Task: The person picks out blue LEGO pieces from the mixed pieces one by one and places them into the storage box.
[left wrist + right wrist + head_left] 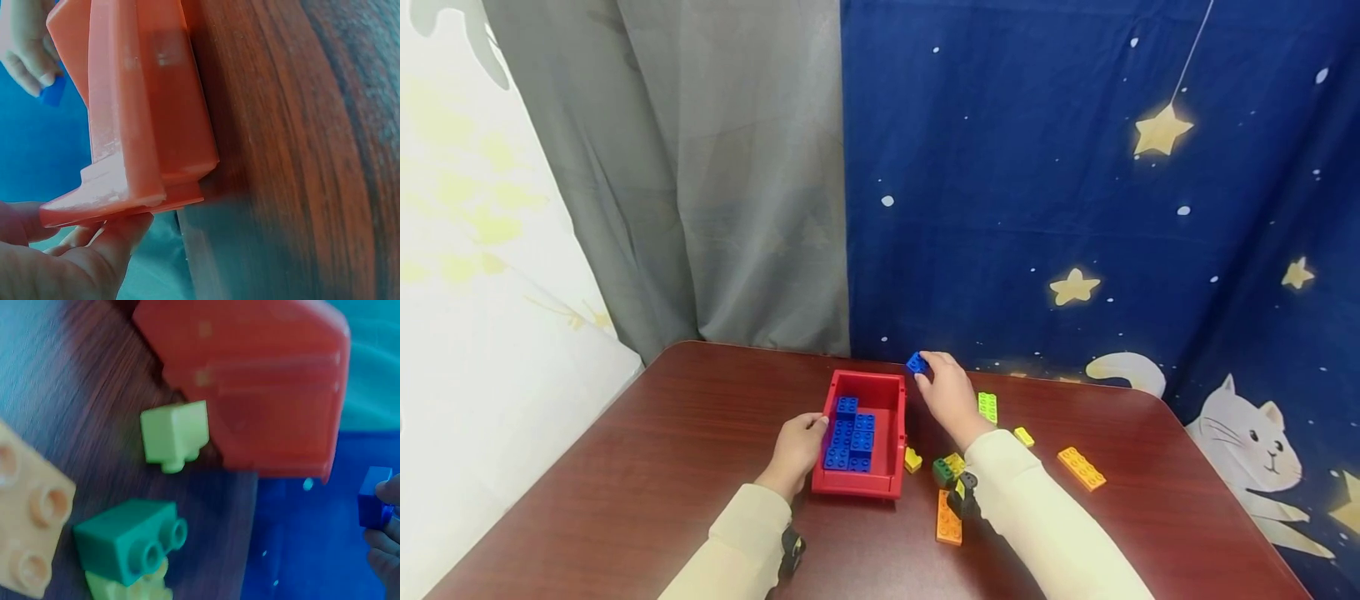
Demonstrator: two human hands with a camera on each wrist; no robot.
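Observation:
A red plastic bin (891, 486) stands on the table with several blue toy bricks (844, 433) inside, mostly along its left side. My left hand (797, 450) grips the bin's left edge; in the left wrist view the thumb and fingers pinch the red rim (106, 206). Above the table, just right of the bin's far corner, my right hand (951, 396) pinches a small blue brick (916, 363) between thumb and fingers. The right wrist view shows that same blue brick (374, 499) at its right edge, held by the fingertips.
Right of the bin lie a small yellow brick (912, 460), a dark green brick (943, 472) against another yellow one, and an orange brick (949, 525). Farther right are a lime brick (987, 406), a tiny yellow brick (1023, 437) and a long orange brick (1081, 468). Curtains hang behind the table.

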